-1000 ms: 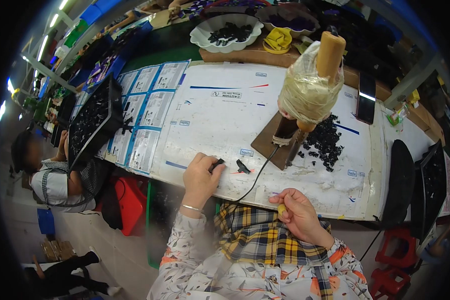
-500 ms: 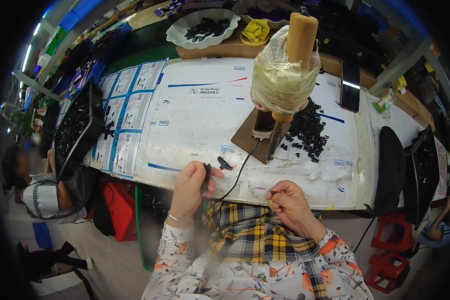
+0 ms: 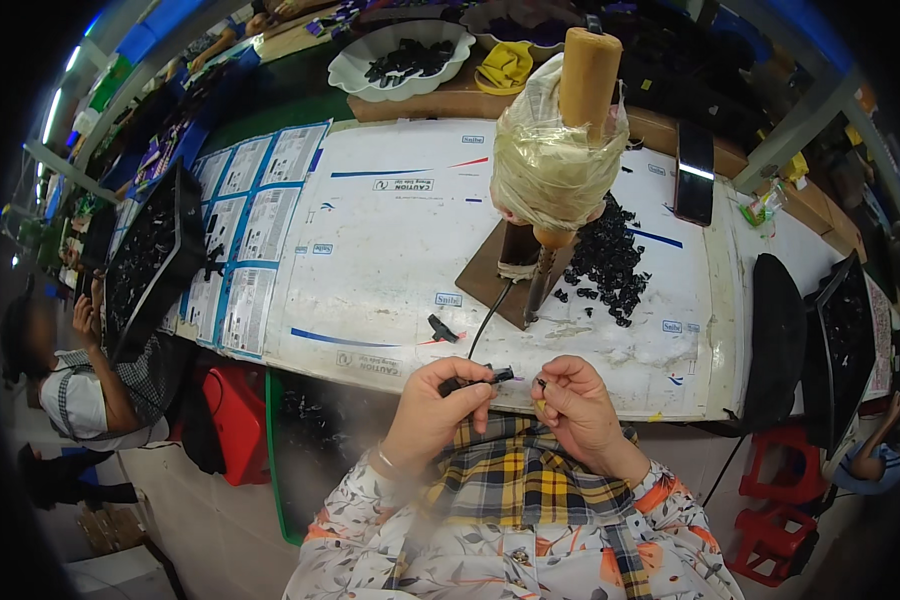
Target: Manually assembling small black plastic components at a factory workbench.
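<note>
Close to the table's front edge, my left hand [image 3: 432,408] is closed round an elongated black plastic part [image 3: 496,377], whose end points toward my other hand. A short gap to the right, my right hand [image 3: 580,408] pinches a small dark piece [image 3: 541,383] between thumb and fingertips; its exact kind is too small to tell. Another black plastic part [image 3: 442,328] lies loose on the table just beyond my left hand. Beyond both hands stands a hand-press-like tool with a wooden handle [image 3: 590,85], a film-wrapped body [image 3: 558,165] and a flat metal base [image 3: 485,272].
Small black pieces [image 3: 610,265] are heaped right of the tool. A black cable [image 3: 488,330] runs from its base toward me. At the back are a white bowl [image 3: 355,75] of black parts and a phone [image 3: 694,172]. Black trays [image 3: 182,235] flank the table; a person sits at left.
My left hand has moved right and turned, bringing its black part close to my right hand. The right hand keeps its pinch almost in place. The person at left has raised a hand.
</note>
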Available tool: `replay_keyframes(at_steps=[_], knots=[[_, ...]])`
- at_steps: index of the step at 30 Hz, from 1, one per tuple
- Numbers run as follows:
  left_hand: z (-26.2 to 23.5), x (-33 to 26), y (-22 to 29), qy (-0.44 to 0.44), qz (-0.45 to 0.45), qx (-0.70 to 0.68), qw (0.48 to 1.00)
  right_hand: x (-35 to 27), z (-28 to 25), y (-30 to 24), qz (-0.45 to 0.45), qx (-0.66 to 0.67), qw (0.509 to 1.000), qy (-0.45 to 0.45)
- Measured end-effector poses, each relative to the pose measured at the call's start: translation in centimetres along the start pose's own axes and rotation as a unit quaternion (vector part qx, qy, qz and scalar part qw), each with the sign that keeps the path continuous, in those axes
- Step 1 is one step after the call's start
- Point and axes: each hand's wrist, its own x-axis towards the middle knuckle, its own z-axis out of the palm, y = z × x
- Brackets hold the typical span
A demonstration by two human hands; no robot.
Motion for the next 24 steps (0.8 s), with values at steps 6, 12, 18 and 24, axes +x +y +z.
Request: replay_keyframes(at_steps=[6,12,18,24], knots=[[0.41,0.39,-0.58,0.011,-0.014,0.007,1.000,0.05,0.11,-0.21,-0.001,0.000,1.000,-0.022],[0.50,0.45,-0.89,0.017,-0.026,0.003,1.000,0.14,0.21,-0.73,0.026,-0.025,0.999,-0.034],[0.93,0.49,-0.77,0.011,-0.039,-0.001,0.999,0.43,0.44,-0.24,-0.041,-0.177,0.983,-0.020],[0.98,0.35,-0.84,0.005,-0.047,0.011,0.999,0.67,0.57,-0.41,-0.064,-0.259,0.963,-0.029]])
